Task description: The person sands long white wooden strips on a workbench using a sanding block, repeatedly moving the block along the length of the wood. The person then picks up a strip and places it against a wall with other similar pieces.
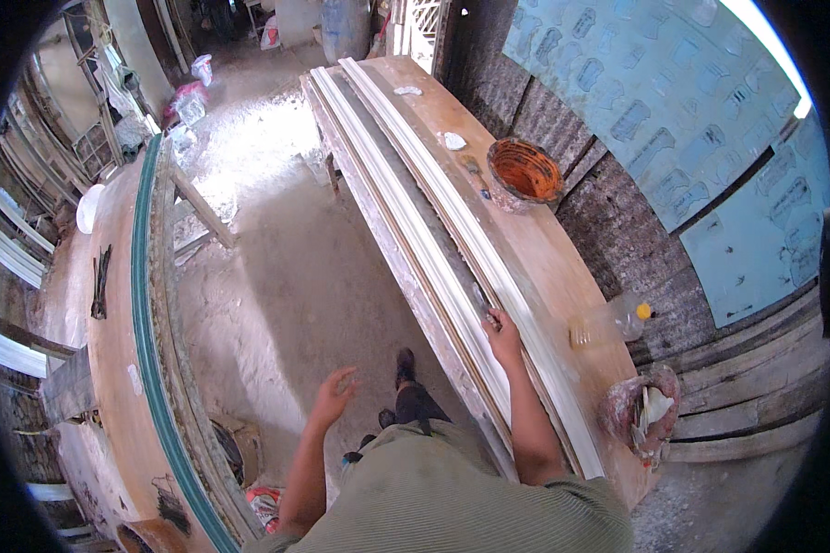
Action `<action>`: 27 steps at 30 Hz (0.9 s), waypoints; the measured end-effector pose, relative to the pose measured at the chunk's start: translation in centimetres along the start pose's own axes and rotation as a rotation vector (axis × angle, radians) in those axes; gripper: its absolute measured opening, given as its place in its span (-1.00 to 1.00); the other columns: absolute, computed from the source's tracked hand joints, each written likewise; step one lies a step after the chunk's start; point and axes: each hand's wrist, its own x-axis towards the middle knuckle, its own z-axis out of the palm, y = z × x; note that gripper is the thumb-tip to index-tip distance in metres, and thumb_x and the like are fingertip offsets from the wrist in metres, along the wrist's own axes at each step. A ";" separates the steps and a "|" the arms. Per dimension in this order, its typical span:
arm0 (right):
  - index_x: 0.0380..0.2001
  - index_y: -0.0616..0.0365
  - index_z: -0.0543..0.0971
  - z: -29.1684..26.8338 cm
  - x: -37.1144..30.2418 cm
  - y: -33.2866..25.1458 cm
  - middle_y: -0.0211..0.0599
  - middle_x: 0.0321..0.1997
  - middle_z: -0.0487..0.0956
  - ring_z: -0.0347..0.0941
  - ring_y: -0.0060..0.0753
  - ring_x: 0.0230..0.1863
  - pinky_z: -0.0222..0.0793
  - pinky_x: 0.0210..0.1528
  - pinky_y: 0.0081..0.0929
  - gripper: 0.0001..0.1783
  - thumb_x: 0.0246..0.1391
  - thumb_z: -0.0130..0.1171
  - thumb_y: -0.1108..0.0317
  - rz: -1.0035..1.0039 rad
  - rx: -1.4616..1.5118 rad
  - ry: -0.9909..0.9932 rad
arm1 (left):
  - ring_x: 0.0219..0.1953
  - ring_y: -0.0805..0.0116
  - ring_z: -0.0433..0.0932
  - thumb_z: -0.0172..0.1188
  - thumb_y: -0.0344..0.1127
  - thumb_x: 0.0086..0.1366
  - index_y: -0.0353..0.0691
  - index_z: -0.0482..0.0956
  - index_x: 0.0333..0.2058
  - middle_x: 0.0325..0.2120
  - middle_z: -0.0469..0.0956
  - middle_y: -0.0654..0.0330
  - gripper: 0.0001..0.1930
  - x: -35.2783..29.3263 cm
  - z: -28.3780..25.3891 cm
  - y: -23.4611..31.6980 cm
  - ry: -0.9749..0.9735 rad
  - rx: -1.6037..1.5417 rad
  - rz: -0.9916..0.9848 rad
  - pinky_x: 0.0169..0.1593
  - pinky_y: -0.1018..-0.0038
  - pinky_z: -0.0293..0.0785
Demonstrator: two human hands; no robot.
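Observation:
My right hand point(504, 341) is closed around a small scraper-like tool point(481, 299) with a greyish blade; its exact kind is hard to make out. The blade points away from me, over the dark gap between two long white mouldings. One is the left moulding point(387, 175), the other the right moulding point(459, 214); both run the length of the workbench point(548, 267). My left hand point(334, 398) hangs over the floor, left of the bench, its fingers apart with nothing in them.
On the bench stand an orange-brown bowl point(525, 170), a lying clear bottle point(608, 323) with a yellow cap, and a crumpled plaster-smeared bag point(641, 410). A white lump point(453, 141) lies farther off. To the left, a second bench point(115, 350) bears a long green strip point(140, 267).

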 end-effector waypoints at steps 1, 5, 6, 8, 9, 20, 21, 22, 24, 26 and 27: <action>0.06 0.25 0.55 1.0 1.6 -0.6 -0.05 0.00 0.63 0.56 -0.16 0.01 0.43 0.11 -0.32 -0.56 0.15 0.30 0.29 0.051 -0.009 -0.018 | 0.20 0.10 0.48 0.28 -0.28 0.32 -0.14 0.58 0.10 0.13 0.54 0.02 -0.62 0.8 -0.5 -0.6 0.004 -0.013 -0.039 0.27 0.24 0.36; 0.06 0.24 0.55 5.0 8.2 -3.8 -0.05 0.00 0.63 0.57 -0.18 -0.03 0.44 0.07 -0.32 -0.56 0.16 0.29 0.28 0.019 0.097 -0.029 | 0.20 0.12 0.49 0.25 -0.26 0.35 -0.16 0.56 0.13 0.13 0.53 -0.02 -0.61 5.3 -2.9 -2.0 -0.073 0.008 -0.100 0.24 0.25 0.40; 0.06 0.24 0.55 5.9 9.9 -4.7 -0.05 -0.01 0.64 0.57 -0.19 -0.05 0.44 0.06 -0.33 -0.57 0.16 0.29 0.28 0.010 0.088 -0.023 | 0.20 0.13 0.49 0.25 -0.26 0.35 -0.16 0.56 0.14 0.12 0.53 -0.02 -0.61 6.7 -3.8 -2.1 -0.089 -0.015 -0.148 0.24 0.25 0.41; 0.06 0.23 0.56 8.1 13.9 -6.7 -0.06 -0.04 0.65 0.58 -0.22 -0.08 0.45 0.03 -0.33 -0.57 0.17 0.28 0.27 -0.010 0.080 -0.002 | 0.20 0.16 0.50 0.23 -0.26 0.37 -0.17 0.55 0.15 0.12 0.54 -0.02 -0.61 10.0 -6.1 -2.2 -0.119 -0.030 -0.202 0.22 0.25 0.43; 0.06 0.22 0.56 9.4 15.9 -7.8 -0.08 -0.05 0.66 0.58 -0.24 -0.09 0.45 0.02 -0.33 -0.57 0.17 0.28 0.26 0.020 0.111 0.015 | 0.19 0.16 0.50 0.23 -0.27 0.37 -0.18 0.55 0.15 0.11 0.55 -0.02 -0.61 12.0 -7.4 -2.1 -0.117 -0.007 -0.251 0.22 0.26 0.43; -0.03 0.17 0.60 19.5 40.7 -18.0 -0.06 -0.13 0.69 0.64 -0.05 -0.10 0.51 -0.01 -0.26 -0.64 0.16 0.29 0.24 -0.052 0.044 0.051 | 0.17 0.19 0.51 0.22 -0.32 0.37 -0.28 0.53 0.13 0.07 0.56 0.03 -0.61 36.2 -21.3 4.8 0.000 0.031 -0.174 0.21 0.26 0.44; -0.04 0.18 0.61 20.1 42.5 -18.8 -0.04 -0.15 0.69 0.65 -0.04 -0.13 0.52 -0.05 -0.25 -0.64 0.15 0.30 0.23 0.034 0.006 0.004 | 0.15 0.22 0.52 0.21 -0.33 0.38 -0.26 0.53 0.14 0.07 0.57 0.04 -0.63 37.9 -21.6 5.4 0.007 0.051 -0.202 0.20 0.28 0.44; -0.04 0.18 0.61 20.5 44.2 -19.5 -0.03 -0.15 0.69 0.65 -0.05 -0.14 0.52 -0.06 -0.25 -0.64 0.15 0.30 0.22 0.005 -0.022 0.008 | 0.13 0.24 0.53 0.20 -0.33 0.40 -0.25 0.53 0.14 0.06 0.57 0.06 -0.64 40.0 -22.2 5.8 0.027 0.041 -0.153 0.20 0.30 0.44; -0.04 0.18 0.61 22.2 47.2 -20.8 -0.02 -0.15 0.69 0.65 -0.06 -0.14 0.53 -0.07 -0.25 -0.63 0.15 0.30 0.21 -0.011 -0.061 0.014 | 0.12 0.26 0.53 0.20 -0.33 0.40 -0.23 0.53 0.13 0.06 0.58 0.07 -0.65 43.4 -23.4 6.2 0.034 0.011 -0.110 0.20 0.30 0.44; -0.04 0.17 0.61 23.8 49.6 -21.6 -0.03 -0.18 0.70 0.66 -0.10 -0.16 0.53 -0.08 -0.25 -0.63 0.15 0.29 0.20 -0.059 -0.027 0.030 | 0.15 0.22 0.52 0.22 -0.30 0.38 -0.23 0.55 0.11 0.06 0.57 0.06 -0.65 45.4 -24.7 5.9 -0.003 -0.027 -0.142 0.20 0.27 0.43; -0.04 0.17 0.61 24.5 50.7 -21.9 -0.03 -0.19 0.70 0.66 -0.10 -0.16 0.53 -0.08 -0.24 -0.63 0.15 0.29 0.20 -0.063 -0.015 0.047 | 0.15 0.22 0.52 0.22 -0.30 0.39 -0.23 0.55 0.11 0.06 0.57 0.06 -0.64 46.1 -25.4 5.6 -0.033 -0.035 -0.161 0.20 0.27 0.43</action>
